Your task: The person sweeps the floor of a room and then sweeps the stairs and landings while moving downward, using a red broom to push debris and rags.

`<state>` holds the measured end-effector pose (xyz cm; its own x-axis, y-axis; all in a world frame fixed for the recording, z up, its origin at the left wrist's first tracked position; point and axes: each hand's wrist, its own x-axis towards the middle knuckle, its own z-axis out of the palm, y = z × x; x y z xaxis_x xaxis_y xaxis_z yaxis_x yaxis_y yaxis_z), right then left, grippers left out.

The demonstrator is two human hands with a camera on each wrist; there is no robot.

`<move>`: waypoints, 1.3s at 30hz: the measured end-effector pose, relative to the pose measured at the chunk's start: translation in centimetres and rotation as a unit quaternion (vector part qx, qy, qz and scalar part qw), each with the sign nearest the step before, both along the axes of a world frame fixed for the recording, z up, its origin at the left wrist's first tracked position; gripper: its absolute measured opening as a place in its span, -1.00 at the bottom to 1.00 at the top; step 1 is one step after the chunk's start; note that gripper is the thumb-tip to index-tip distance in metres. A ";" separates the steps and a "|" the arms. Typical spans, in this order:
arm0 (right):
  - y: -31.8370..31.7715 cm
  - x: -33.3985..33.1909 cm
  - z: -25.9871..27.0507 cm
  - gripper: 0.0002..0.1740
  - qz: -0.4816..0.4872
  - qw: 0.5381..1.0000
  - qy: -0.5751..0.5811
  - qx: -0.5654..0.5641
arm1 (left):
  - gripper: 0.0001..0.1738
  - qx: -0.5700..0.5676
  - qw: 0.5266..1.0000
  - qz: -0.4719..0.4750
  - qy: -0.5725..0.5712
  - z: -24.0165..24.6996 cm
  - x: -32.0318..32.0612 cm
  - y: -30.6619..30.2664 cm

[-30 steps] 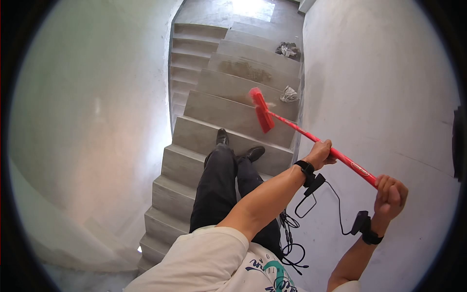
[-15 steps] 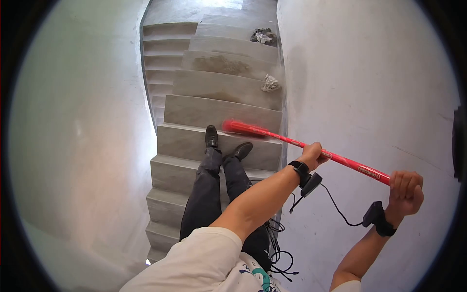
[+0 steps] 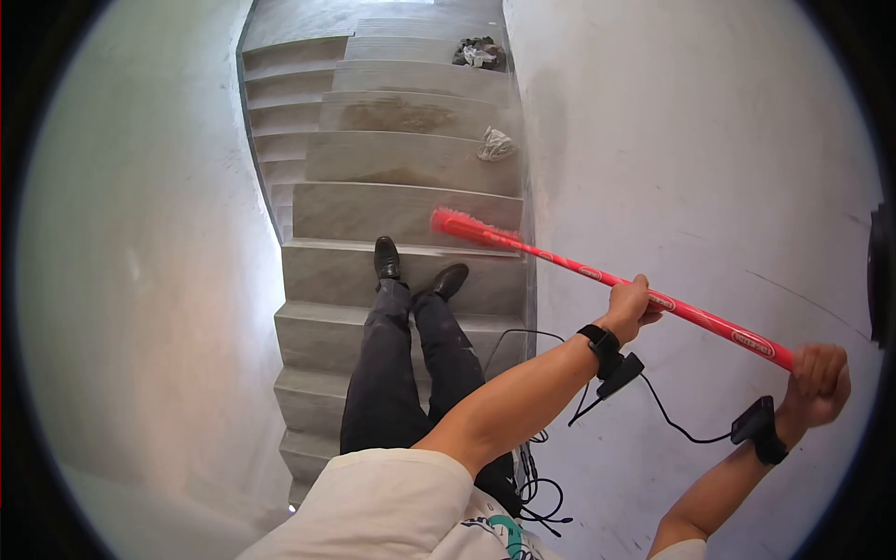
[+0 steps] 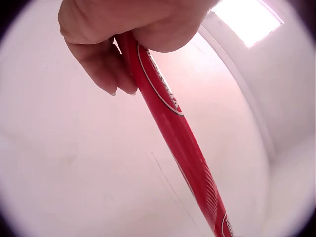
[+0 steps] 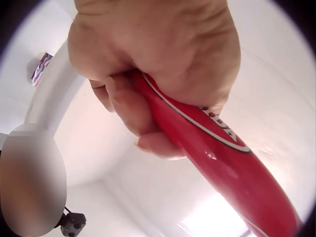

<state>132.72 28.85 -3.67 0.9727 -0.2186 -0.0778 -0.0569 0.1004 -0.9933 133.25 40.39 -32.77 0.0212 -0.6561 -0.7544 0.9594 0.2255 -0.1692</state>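
Observation:
A red broom slants across the head view, its bristled head [image 3: 471, 227] over the step just ahead of the feet. My left hand [image 3: 630, 308] grips the red handle [image 3: 709, 322] partway along. Higher up, at the handle's end, my right hand [image 3: 819, 383] holds it in a fist. In the left wrist view the left fingers [image 4: 111, 69] curl round the handle [image 4: 173, 133] beside a white-outlined label. The right wrist view has the right fingers [image 5: 133, 111] wrapped round the thick end [image 5: 222, 163].
Grey concrete steps [image 3: 411, 213] run between pale walls, the right wall [image 3: 653, 140] close beside the handle. Black shoes [image 3: 386, 259] stand on a step. Brownish dirt [image 3: 401, 116], a crumpled white item [image 3: 496, 145] and a dark-and-white heap [image 3: 479, 53] lie ahead. Cables [image 3: 537, 495] hang by the legs.
The broom head turned from angled upright to lying along the step edge, then shifted slightly right, away from the feet. Both hands moved right in view, keeping their grip. The view shifted over the stairs.

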 end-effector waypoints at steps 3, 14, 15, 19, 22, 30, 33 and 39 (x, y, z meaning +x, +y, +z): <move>0.8 1.8 -5.1 -0.55 0.018 0.999 0.046 -0.001 | -0.79 0.011 0.999 0.032 0.041 -5.4 -1.3 -0.5; 2.6 -0.9 -2.3 -0.54 -0.006 0.994 -0.033 -0.100 | -0.76 0.003 0.996 0.006 -0.085 -2.4 4.4 -0.7; 2.2 -1.8 -1.4 -0.54 -0.012 0.995 -0.030 -0.098 | -0.76 0.002 0.996 -0.009 -0.083 -1.3 3.8 -0.7; 1.3 -3.2 1.2 -0.55 -0.062 0.995 -0.039 -0.065 | -0.77 -0.001 0.999 -0.032 -0.031 2.0 1.1 -0.2; 1.5 -1.0 -1.2 -0.58 -0.065 0.998 -0.006 0.007 | -0.79 0.037 0.999 -0.015 0.013 -0.5 -1.1 -0.5; 5.4 -4.8 -4.6 -0.51 -0.106 0.991 -0.030 -0.079 | -0.79 0.065 0.991 -0.074 -0.086 -5.4 -0.2 0.2; 7.3 -11.5 -2.0 -0.51 -0.206 0.974 -0.026 -0.095 | -0.81 0.059 0.984 -0.138 -0.094 -2.5 -2.4 1.3; 12.3 -20.5 1.6 -0.47 -0.352 0.932 -0.051 -0.074 | -0.77 0.086 0.976 -0.192 -0.048 -2.7 -6.1 3.2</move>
